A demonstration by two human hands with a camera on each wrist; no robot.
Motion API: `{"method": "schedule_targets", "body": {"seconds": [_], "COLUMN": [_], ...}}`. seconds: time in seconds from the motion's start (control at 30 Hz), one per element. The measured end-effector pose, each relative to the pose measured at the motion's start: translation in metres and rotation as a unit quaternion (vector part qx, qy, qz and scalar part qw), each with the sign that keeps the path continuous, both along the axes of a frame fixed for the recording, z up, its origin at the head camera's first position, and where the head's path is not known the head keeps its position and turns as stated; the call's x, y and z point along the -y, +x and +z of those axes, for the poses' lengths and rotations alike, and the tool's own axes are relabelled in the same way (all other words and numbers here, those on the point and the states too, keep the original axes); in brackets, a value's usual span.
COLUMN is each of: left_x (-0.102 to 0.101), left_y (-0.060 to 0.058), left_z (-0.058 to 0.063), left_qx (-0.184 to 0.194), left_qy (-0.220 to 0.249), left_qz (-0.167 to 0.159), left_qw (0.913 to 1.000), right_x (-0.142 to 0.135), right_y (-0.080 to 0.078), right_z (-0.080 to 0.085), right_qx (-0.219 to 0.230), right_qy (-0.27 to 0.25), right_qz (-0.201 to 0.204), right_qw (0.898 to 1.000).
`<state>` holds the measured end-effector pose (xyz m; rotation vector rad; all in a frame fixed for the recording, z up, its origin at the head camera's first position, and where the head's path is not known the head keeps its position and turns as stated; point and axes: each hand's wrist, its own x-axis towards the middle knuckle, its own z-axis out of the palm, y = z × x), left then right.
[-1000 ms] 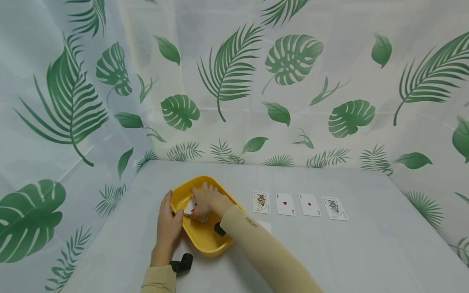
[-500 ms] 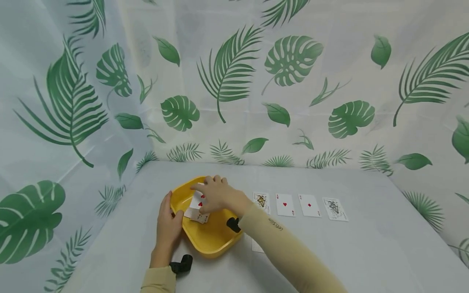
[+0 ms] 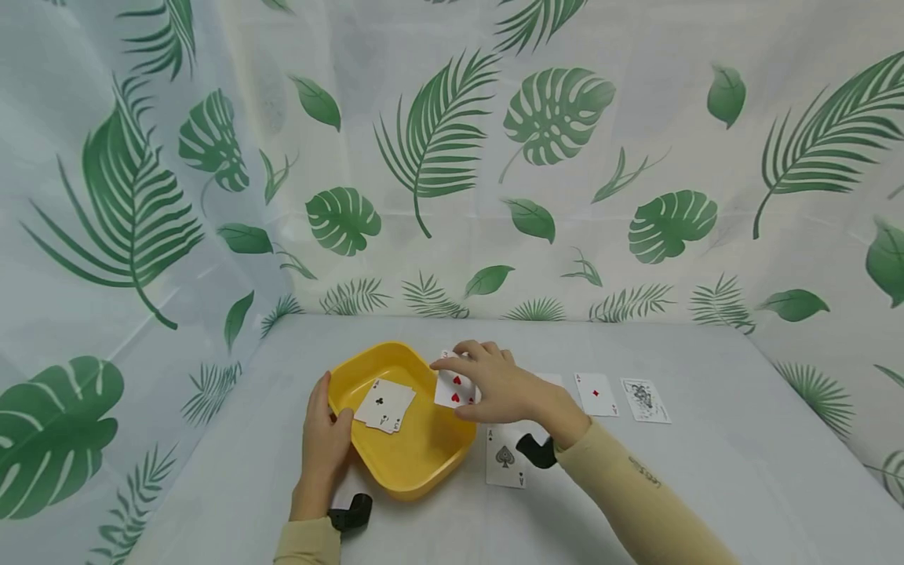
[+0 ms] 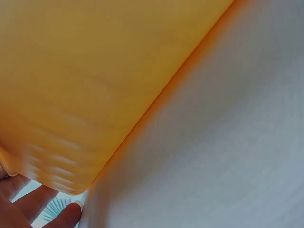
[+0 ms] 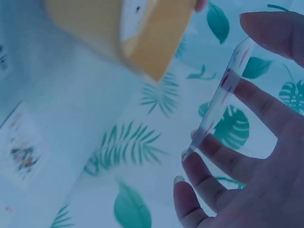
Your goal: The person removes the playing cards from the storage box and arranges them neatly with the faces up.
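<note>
My left hand (image 3: pixel 326 431) grips the left side of a yellow plastic bin (image 3: pixel 402 490), thumb at the rim and fingers along its outer wall. The bin's wall (image 4: pixel 95 85) fills much of the left wrist view. My right hand (image 3: pixel 504 384) holds a playing card (image 3: pixel 446 390) with red hearts over the bin's right rim. In the right wrist view the card (image 5: pixel 221 97) appears nearly edge-on between thumb and fingertips. Inside the bin lies a small overlapping pile of cards (image 3: pixel 384 402), clubs showing on top.
On the table, right of the bin, lie an ace of spades (image 3: pixel 504 463), an ace of diamonds (image 3: pixel 596 395) and a black-and-white joker (image 3: pixel 644 401). My right hand mostly covers another card (image 3: pixel 551 379). A colored joker (image 5: pixel 21 154) shows in the right wrist view. Leaf-patterned curtains (image 3: pixel 452 298) border the table.
My right hand has lifted the hearts card from the pile and carried it rightward to the bin's right rim. The clubs card and the ace of spades are now uncovered. My left hand stays put.
</note>
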<state>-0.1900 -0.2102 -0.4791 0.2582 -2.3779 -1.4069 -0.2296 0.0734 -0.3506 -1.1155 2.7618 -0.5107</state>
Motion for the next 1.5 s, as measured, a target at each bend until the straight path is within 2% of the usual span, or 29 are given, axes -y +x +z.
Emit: {"method": "schedule_targets", "body": {"seconds": [0.23,0.43,0.57,0.67,0.9,1.17,1.5], "left_x": [-0.002,0.002,0.002,0.003,0.002,0.003,0.002], "left_y": [-0.001,0.0,0.002,0.003,0.002,0.003,0.002], "left_z": [0.0,0.002,0.004,0.005,0.006,0.008,0.004], "left_qx": [0.007,0.0,0.01,0.015,0.013,0.017,0.012], "left_qy": [0.002,-0.011,-0.01,-0.009,-0.002,0.003,0.004], "left_qz": [-0.008,-0.008,-0.011,-0.01,-0.012,-0.012,-0.007], "left_qw": [0.9999,0.9999,0.9998,0.9998,0.9999,0.9998,0.9999], "right_x": [-0.056,-0.086,-0.101,-0.109,-0.123,-0.128,-0.133], "right_y": [0.007,0.014,0.02,0.023,0.029,0.038,0.037], "right_z": [-0.019,-0.042,-0.055,-0.062,-0.077,-0.082,-0.086], "right_qx": [-0.001,0.005,0.023,0.038,0.042,0.047,0.044], "right_qy": [-0.036,-0.045,-0.035,-0.023,0.012,0.022,0.052], "right_qz": [-0.001,-0.021,-0.036,-0.038,-0.039,-0.045,-0.048], "right_qw": [0.999,0.999,0.999,0.998,0.998,0.998,0.997]}}
